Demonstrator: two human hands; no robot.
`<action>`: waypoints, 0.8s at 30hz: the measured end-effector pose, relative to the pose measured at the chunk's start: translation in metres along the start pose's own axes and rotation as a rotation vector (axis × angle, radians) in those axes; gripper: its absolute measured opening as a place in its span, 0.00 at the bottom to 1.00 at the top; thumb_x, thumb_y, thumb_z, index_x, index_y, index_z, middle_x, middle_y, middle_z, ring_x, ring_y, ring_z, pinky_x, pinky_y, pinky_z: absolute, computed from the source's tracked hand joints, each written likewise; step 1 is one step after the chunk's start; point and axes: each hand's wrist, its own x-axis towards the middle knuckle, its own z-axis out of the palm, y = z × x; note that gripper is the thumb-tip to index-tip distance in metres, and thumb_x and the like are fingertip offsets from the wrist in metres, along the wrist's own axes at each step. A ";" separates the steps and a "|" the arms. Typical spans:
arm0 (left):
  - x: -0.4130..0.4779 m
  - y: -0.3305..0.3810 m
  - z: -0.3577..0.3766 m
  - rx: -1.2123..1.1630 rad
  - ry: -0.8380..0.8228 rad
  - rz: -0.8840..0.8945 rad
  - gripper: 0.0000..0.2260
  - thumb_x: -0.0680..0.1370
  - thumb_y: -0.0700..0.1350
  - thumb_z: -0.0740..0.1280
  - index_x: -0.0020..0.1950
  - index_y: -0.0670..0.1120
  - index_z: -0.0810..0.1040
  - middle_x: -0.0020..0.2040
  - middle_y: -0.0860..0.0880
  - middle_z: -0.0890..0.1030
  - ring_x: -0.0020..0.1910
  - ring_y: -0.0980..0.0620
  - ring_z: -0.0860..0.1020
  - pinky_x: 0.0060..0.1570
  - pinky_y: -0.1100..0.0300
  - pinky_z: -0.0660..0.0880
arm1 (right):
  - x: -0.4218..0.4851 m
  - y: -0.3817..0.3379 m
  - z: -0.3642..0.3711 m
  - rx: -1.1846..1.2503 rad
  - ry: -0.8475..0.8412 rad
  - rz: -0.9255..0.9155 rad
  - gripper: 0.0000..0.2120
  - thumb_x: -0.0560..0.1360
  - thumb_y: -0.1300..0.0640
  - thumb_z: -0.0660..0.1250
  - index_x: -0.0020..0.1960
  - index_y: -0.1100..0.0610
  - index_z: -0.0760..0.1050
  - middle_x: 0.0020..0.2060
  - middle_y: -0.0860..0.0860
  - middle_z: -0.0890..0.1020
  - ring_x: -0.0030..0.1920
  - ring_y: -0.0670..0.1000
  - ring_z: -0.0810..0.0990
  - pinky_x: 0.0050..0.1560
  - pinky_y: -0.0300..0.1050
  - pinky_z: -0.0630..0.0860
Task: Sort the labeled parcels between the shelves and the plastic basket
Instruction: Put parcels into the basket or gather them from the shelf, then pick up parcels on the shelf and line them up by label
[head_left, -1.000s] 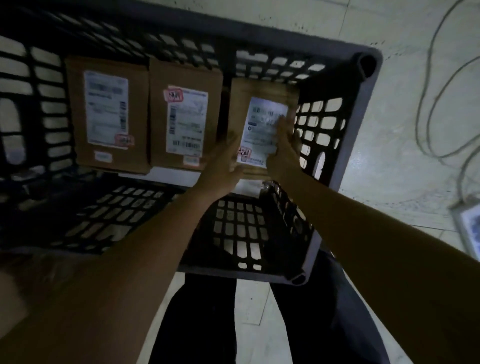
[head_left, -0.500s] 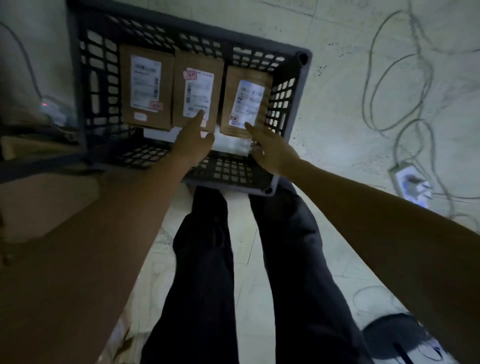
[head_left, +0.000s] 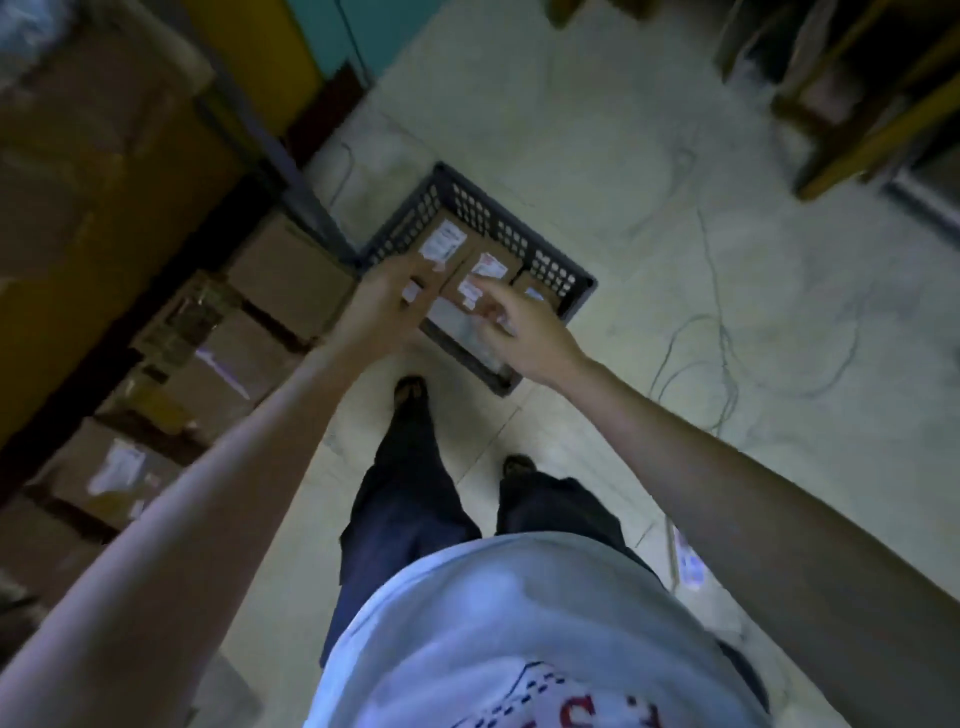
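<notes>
A dark plastic basket (head_left: 524, 244) with a perforated wall stands on the floor ahead of my feet. Three brown labeled parcels lean inside it: one at the left (head_left: 444, 241), one in the middle (head_left: 485, 275), one at the right (head_left: 532, 291), partly hidden. My left hand (head_left: 387, 306) hovers in front of the basket's left side with fingers loosely curled and nothing in it. My right hand (head_left: 524, 332) is beside it, fingers apart and empty, in front of the basket's near part. The frame is blurred.
Shelves (head_left: 291, 171) on the left hold several brown cardboard boxes (head_left: 283, 275), some with white labels (head_left: 119, 467). Loose cables (head_left: 722, 332) trail over the pale floor on the right, with a power strip (head_left: 688, 561) near my right leg. Wooden furniture (head_left: 852, 130) stands far right.
The view has pulled far back and up from the basket, as I stood up. Both hands have left the right parcel and now hang empty above the basket.
</notes>
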 end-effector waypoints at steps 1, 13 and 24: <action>-0.023 0.007 -0.012 0.033 0.053 0.027 0.12 0.78 0.38 0.62 0.61 0.38 0.75 0.59 0.40 0.78 0.58 0.44 0.76 0.55 0.61 0.70 | -0.009 -0.015 -0.004 -0.037 -0.019 -0.055 0.22 0.78 0.52 0.61 0.71 0.52 0.64 0.65 0.52 0.74 0.57 0.43 0.72 0.46 0.23 0.64; -0.280 0.029 -0.220 0.324 0.823 -0.102 0.13 0.78 0.44 0.63 0.61 0.44 0.76 0.65 0.46 0.74 0.61 0.46 0.74 0.59 0.51 0.72 | -0.029 -0.291 0.056 -0.430 -0.171 -0.826 0.23 0.76 0.48 0.62 0.70 0.49 0.65 0.57 0.50 0.76 0.55 0.49 0.75 0.49 0.42 0.71; -0.506 0.059 -0.445 0.661 1.188 -0.116 0.15 0.79 0.45 0.61 0.65 0.45 0.71 0.60 0.44 0.79 0.59 0.44 0.75 0.56 0.53 0.70 | -0.108 -0.584 0.157 -0.593 0.036 -1.262 0.24 0.77 0.46 0.60 0.72 0.50 0.61 0.64 0.54 0.71 0.63 0.56 0.71 0.61 0.53 0.70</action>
